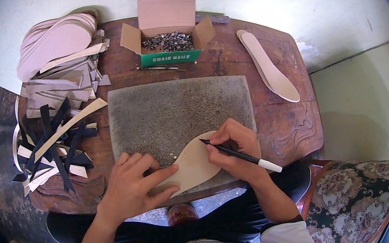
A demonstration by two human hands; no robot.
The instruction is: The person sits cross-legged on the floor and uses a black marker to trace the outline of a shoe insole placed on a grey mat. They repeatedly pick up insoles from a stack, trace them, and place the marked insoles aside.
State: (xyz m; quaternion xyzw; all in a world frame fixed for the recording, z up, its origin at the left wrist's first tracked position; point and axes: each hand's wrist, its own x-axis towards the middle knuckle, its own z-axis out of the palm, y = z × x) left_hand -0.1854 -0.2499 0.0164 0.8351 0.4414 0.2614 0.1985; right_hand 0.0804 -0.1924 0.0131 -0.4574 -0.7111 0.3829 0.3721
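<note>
A beige insole [193, 166] lies on the near part of a grey speckled slab [177, 106], its wide end to the right. My left hand [131, 185] grips its narrow left end, with the thumb at the near edge and a finger at the far edge. In my right hand [236, 145] is a black marker pen [244, 156] with a white end. Its tip touches or nearly touches the insole close to the far edge of the wide end. Part of the insole's right side is hidden under my right hand.
An opened green box [170, 57] of small metal nails stands behind the slab, with a thin pen-like tool [162, 69] before it. Stacked insoles [57, 44] and scrap strips [51, 149] cover the left. More insoles [271, 71] lie right on the wooden table [282, 124].
</note>
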